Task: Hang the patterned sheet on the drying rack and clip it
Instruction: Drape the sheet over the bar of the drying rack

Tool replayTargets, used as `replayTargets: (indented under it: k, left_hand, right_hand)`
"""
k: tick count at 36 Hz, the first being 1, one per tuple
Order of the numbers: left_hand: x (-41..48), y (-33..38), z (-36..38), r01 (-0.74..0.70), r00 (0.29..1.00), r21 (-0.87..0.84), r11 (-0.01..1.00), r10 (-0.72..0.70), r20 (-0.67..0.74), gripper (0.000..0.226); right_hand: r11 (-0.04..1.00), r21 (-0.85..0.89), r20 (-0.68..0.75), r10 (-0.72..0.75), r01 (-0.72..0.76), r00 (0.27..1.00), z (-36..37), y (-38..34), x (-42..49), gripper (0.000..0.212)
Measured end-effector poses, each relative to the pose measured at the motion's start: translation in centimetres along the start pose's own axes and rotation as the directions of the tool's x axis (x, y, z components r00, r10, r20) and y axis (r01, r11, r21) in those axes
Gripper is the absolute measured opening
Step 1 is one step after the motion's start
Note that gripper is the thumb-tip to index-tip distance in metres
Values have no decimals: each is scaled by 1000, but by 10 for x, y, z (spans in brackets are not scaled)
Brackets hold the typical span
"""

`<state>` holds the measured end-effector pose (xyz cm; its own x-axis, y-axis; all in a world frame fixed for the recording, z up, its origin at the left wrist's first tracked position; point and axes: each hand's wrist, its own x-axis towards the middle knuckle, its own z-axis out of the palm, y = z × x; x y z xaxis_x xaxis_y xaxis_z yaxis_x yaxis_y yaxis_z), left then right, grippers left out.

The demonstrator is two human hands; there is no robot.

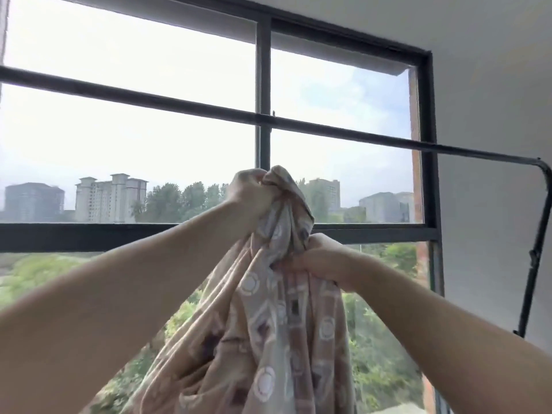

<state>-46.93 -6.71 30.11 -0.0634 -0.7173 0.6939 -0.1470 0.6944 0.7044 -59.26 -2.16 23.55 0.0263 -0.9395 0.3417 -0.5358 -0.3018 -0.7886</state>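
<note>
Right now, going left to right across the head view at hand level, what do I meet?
Left hand → right hand → drying rack's bent side post. Both hands grip the patterned sheet, which spans them, so unranked.

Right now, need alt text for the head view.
Two hands grip a bunched patterned sheet, left hand higher than right hand, below the black top bar of the drying rack and not yet over it. Behind is a large window showing trees and buildings.
</note>
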Motion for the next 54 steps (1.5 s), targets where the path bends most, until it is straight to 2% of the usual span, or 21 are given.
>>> replayTargets:
  k: [3, 6, 8, 10, 12, 13, 15, 16, 19, 21, 22, 25, 28, 36, 41, 43, 47, 49, 51, 53, 54]
  left_hand:
    - [-4, -15, -16, 92, 994, -65, 994, -88, 63, 17]
    - [-6, -8, -21, 129, 980, -76, 989, -116, 163, 12]
    - [7, 14, -20, 128, 987, -181, 975, -109, 114, 12]
    - [19, 37, -20, 117, 993, -342, 932, -102, 60, 13]
    - [18, 41, -17, 107, 990, -450, 887, -56, 126, 20]
    - [10, 32, -14, 121, 980, -416, 901, -41, 195, 27]
    - [-10, 2, -8, 198, 933, -229, 953, -112, 343, 35]
    - [-17, -10, -7, 246, 912, -140, 959, -180, 369, 31]
    - [-7, -26, -16, 226, 966, -16, 974, -222, 132, 22]
    - [7, -25, -25, 123, 991, -46, 991, -125, -53, 20]
    - [11, -26, -28, 53, 989, -125, 991, -69, -130, 18]
    - [12, -34, -31, -69, 979, -288, 955, 9, -205, 15]
    - [4, -48, -17, -23, 998, -63, 998, 26, 60, 13]
    - [-12, -73, -23, 114, 972, 224, 968, -155, 174, 46]
    - [0, -40, -25, 192, 974, -257, 947, -151, 169, 52]
    - [4, -20, -24, 155, 959, -195, 969, -99, 267, 60]
    - [-6, -8, -9, 75, 750, 13, 997, -66, 658, 88]
    - [-10, -14, -1, 73, 689, 34, 997, -75, 721, 80]
    - [-12, -22, 6, 70, 686, 56, 996, -89, 722, 45]
    - [-16, -29, 14, 19, 748, 93, 995, -76, 659, 7]
    - [-16, -33, 18, -4, 797, 97, 995, -56, 601, 12]
  right_hand:
    - [999, -25, -215, -44, 40, 976, -9, 9, 9, 13]
    - [989, -111, -447, -134, 93, 884, -28, -6, 20, 16]
    - [934, -316, -603, -333, 166, 725, -46, -34, 24, 14]
    - [844, -476, -687, -533, 248, 495, -60, -54, 22, 14]
    - [841, -457, -739, -540, 289, 403, -64, -50, 22, 8]
    - [857, -465, -723, -512, 222, 463, -62, -40, 23, 11]
    - [810, -586, -534, -368, -20, 761, -53, -12, 31, 23]
    - [773, -630, -462, -293, -76, 837, -51, 0, 33, 26]
    - [863, -504, -623, -345, -23, 702, -70, -10, 22, 24]
    - [932, -294, -778, -363, 214, 513, -93, -35, 15, 21]
    - [912, -208, -787, -371, 355, 492, -101, -49, 11, 20]
    - [791, 75, -601, -450, 607, 660, -99, -68, 3, 10]
    - [892, 96, -352, -386, 443, 853, -62, -57, 2, 27]
    - [902, 280, -362, -218, 328, 906, -51, -33, 20, 18]
    - [830, 464, -276, -195, 309, 941, -50, -30, 22, 25]
    - [800, 532, -248, -166, 278, 954, -48, -26, 24, 26]
    - [791, 560, -225, -139, 245, 964, -44, -31, 19, 27]
    - [805, 538, -204, -163, 249, 965, -46, -36, 15, 28]
    - [833, 497, -188, -171, 243, 967, -49, -39, 14, 28]
    - [871, 435, -176, -165, 227, 970, -52, -37, 12, 26]
    - [894, 392, -170, -162, 218, 972, -53, -37, 11, 23]
